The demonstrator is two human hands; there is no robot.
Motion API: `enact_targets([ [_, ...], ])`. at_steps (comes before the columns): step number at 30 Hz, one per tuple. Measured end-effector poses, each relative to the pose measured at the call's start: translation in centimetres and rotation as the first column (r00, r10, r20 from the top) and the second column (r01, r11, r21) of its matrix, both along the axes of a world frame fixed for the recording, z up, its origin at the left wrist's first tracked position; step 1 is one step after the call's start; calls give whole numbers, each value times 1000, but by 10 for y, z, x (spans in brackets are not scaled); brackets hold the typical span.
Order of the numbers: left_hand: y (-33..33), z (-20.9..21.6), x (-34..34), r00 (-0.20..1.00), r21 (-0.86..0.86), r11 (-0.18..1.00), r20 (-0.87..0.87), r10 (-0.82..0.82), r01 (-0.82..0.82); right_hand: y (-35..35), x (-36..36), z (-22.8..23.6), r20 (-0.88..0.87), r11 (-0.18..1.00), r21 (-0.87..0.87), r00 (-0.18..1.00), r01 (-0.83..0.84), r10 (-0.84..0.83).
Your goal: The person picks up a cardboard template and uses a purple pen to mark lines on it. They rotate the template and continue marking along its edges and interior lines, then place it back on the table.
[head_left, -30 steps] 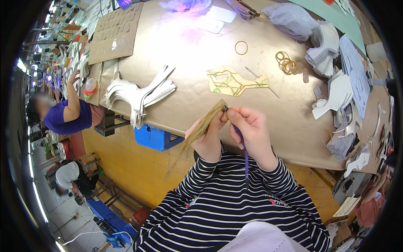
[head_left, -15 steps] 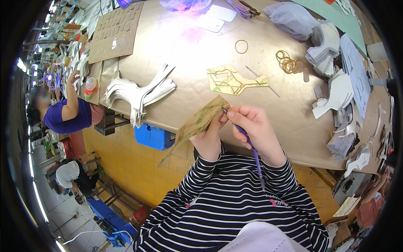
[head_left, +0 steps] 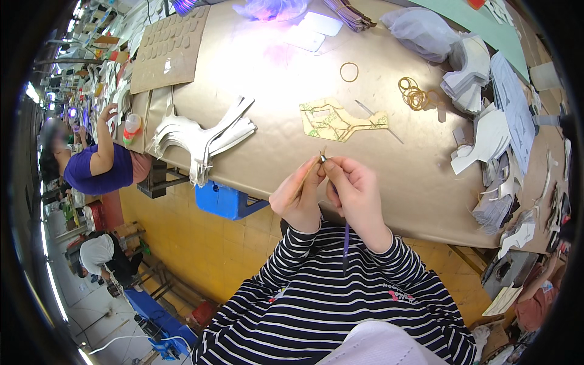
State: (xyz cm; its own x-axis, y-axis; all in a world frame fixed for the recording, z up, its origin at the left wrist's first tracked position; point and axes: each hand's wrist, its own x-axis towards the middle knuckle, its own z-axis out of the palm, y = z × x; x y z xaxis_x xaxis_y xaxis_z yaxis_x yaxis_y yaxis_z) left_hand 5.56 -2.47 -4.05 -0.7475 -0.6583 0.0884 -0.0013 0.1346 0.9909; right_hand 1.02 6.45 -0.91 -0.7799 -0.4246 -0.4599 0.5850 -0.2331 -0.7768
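Observation:
My left hand point(head_left: 298, 193) is closed on a tan card pattern piece point(head_left: 322, 151), turned edge-on so that only a thin strip of it shows. Pinched in my right hand point(head_left: 358, 194) is a slim purple pen point(head_left: 346, 243), its metal tip against the card's top edge and its other end pointing down toward my striped shirt. Both hands meet fingertip to fingertip above the table's near edge. Just beyond them lies a yellow pattern piece point(head_left: 328, 126) with green print and cut slots, a thin pointed rod point(head_left: 364, 107) partly under it.
A stack of white cut pieces point(head_left: 198, 137) lies left. Rubber bands point(head_left: 412, 94) and a single band point(head_left: 349, 72) lie farther back. Cut pieces point(head_left: 490, 137) pile up right. A blue stool point(head_left: 222, 201) stands below the table's edge. A person in purple point(head_left: 97, 167) sits at far left.
The card in my left hand has turned from showing its broad face to edge-on. My right hand has moved slightly left and the pen now hangs more upright.

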Motion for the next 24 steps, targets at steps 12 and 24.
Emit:
enact_targets([
  [12,-19,23,-15,953,655,733,63,-297,185,77,-26,-16,-262,900,419,965,118,-4],
  [24,-29,-23,-16,907,621,725,53,-417,297,88,-56,-71,-633,425,772,630,473,450],
])
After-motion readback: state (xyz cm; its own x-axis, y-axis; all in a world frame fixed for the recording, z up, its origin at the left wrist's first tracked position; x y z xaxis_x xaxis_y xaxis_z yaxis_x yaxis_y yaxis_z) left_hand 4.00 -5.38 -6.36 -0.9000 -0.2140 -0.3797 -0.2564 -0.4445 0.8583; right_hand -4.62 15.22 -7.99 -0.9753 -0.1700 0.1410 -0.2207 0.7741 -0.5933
